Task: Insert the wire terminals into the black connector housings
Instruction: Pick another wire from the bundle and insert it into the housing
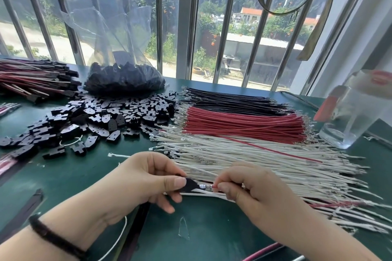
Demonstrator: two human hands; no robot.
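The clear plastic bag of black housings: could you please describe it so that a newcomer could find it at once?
Start at the barred window behind the green table. On the table's far edge, left of centre, stands the clear plastic bag, its open top rising against the bars. Unlike the loose black housings scattered before it, its housings are heaped together inside film.

The table [63, 176] is showing a dark green, smooth top with a soft sheen. At ten o'clock the loose connector housings [95, 116] are looking like black moulded plastic, faintly glossy. At eleven o'clock a thin clear plastic bag [110, 27] is crinkling and glinting. At two o'clock the red wires [244, 123], black wires [229, 99] and white wires [244, 159] are wearing smooth matt insulation, with shiny metal terminals at their ends. At three o'clock a clear glossy container [352, 112] is standing.
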